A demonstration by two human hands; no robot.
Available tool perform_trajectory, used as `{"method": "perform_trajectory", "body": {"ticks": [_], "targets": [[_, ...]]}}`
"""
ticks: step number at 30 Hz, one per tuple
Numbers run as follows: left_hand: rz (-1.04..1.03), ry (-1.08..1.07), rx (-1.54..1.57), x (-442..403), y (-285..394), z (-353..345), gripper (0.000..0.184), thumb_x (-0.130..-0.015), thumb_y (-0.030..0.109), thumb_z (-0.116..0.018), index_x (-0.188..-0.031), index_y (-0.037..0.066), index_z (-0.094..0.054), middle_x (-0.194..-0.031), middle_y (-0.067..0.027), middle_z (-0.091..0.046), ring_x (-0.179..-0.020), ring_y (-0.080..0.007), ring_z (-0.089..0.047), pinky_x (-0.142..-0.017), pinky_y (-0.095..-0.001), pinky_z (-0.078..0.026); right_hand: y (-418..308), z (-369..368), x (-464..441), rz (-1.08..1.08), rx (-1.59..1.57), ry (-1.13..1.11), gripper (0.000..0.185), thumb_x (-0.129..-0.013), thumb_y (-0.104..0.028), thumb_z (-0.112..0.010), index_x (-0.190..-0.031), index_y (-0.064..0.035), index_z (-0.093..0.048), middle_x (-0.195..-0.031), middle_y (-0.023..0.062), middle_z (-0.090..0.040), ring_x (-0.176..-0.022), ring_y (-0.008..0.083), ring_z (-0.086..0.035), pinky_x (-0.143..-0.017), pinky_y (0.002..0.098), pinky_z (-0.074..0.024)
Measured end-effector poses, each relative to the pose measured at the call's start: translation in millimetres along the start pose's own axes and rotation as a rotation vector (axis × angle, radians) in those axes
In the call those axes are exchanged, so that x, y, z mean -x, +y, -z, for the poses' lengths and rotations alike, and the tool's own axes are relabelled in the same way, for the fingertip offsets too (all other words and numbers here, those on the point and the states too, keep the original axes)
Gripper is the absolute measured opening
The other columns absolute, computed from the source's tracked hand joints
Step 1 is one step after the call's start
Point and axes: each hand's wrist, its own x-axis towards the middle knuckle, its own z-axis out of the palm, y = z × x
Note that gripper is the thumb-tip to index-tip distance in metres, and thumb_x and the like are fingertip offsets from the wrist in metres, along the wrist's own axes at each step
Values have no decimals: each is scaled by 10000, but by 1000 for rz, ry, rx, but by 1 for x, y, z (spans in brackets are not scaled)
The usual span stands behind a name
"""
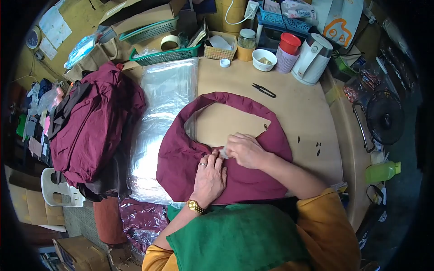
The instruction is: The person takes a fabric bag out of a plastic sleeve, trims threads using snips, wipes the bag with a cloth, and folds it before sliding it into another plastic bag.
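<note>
A maroon fabric shoulder bag (pixel 253 174) lies flat on the table, its wide strap looped away from me. My left hand (pixel 210 178) rests on the bag just below its opening, fingers stretched out and pressing the cloth. Closed at the opening's edge, my right hand (pixel 246 151) pinches a small whitish piece (pixel 223 153), mostly hidden by the fingers. The two hands almost touch there. Beyond the strap lies a pair of black thread snips (pixel 263 90).
Clear plastic sleeves (pixel 165 108) are stacked left of the bag, beside a heap of maroon bags (pixel 92 131). Along the back stand a green basket (pixel 165 55), a jar (pixel 246 44), a white bowl (pixel 264 61) and a kettle (pixel 312 58). Small dark scraps (pixel 318 151) lie at right.
</note>
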Motion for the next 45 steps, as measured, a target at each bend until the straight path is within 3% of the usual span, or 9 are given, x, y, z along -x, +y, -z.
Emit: {"method": "perform_trajectory", "body": {"ticks": [10, 14, 20, 22, 24, 26, 32, 34, 45], "targets": [[28, -11, 164, -9, -2, 28, 391, -831, 120, -644, -1205, 27, -580, -1205, -186, -521, -1101, -373, -487, -954, -486, -409, -7, -23, -11, -115, -56, 82, 92, -805, -28, -635, -850, -65, -564, -940, 106, -538, -944, 308, -535, -846, 425, -442], [43, 439, -212, -41, -8, 75, 148, -817, 170, -669, -938, 121, -737, -1402, -217, -452, -1208, -420, -465, -975, -583, -377, -10, -22, 1, -71, 6, 35, 96, -826, -41, -628, -864, -71, -545, -931, 104, -507, -940, 307, -520, -842, 428, -438], [352, 248, -145, -64, -64, 49, 171, -814, 175, -661, -949, 178, -766, -1464, -217, -404, -1208, -411, -497, -977, -515, -412, 9, 2, -1, -86, -123, 40, 82, -841, -19, -588, -915, -51, -574, -921, 150, -580, -912, 347, -578, -809, 444, -469], [339, 239, -206, -59, -63, 55, 219, -805, 144, -660, -1003, 153, -754, -1409, -208, -471, -1156, -388, -544, -958, -495, -434, 30, 43, -14, -495, -365, 418, 93, -855, -41, -560, -944, -48, -587, -915, 184, -625, -899, 374, -613, -793, 452, -486], [342, 209, -166, -55, -70, 56, 276, -822, 166, -680, -1090, 117, -728, -1274, -205, -582, -1071, -383, -597, -908, -462, -489, 101, 67, -17, -470, 118, 613, 76, -871, -67, -553, -937, -52, -588, -926, 192, -642, -914, 380, -626, -804, 450, -491], [367, 216, -126, -54, -65, 57, 367, -802, 101, -681, -1167, 57, -687, -1199, -208, -633, -1035, -399, -624, -925, -428, -499, 144, 70, -19, -829, 123, 354, 65, -862, -41, -560, -920, -50, -587, -930, 192, -639, -918, 381, -622, -803, 466, -485], [476, 190, 1018, -46, -84, 50, 699, -802, -103, -654, -1446, -57, -388, -1504, -182, -414, -1326, -240, -482, -1088, -315, -407, 88, 65, -77, -303, 382, 570, 43, -842, 14, -580, -872, -11, -563, -881, 189, -614, -834, 330, -609, -744, 424, -483], [458, 142, 1401, -40, -103, 35, 806, -791, -157, -627, -1501, -53, -261, -1576, -146, -286, -1390, -170, -372, -1116, -271, -350, 45, 48, -86, -268, -40, 453, 67, -852, -4, -612, -905, -13, -571, -816, 131, -617, -756, 244, -616, -689, 361, -488], [379, 48, 1517, -26, -99, 27, 934, -722, -222, -429, -1564, 29, -113, -1584, -77, -273, -1365, -125, -391, -975, -203, -432, 8, -66, -136, -157, -251, 318, 63, -842, -36, -629, -828, 8, -586, -832, 152, -573, -804, 348, -612, -696, 435, -481]]}}
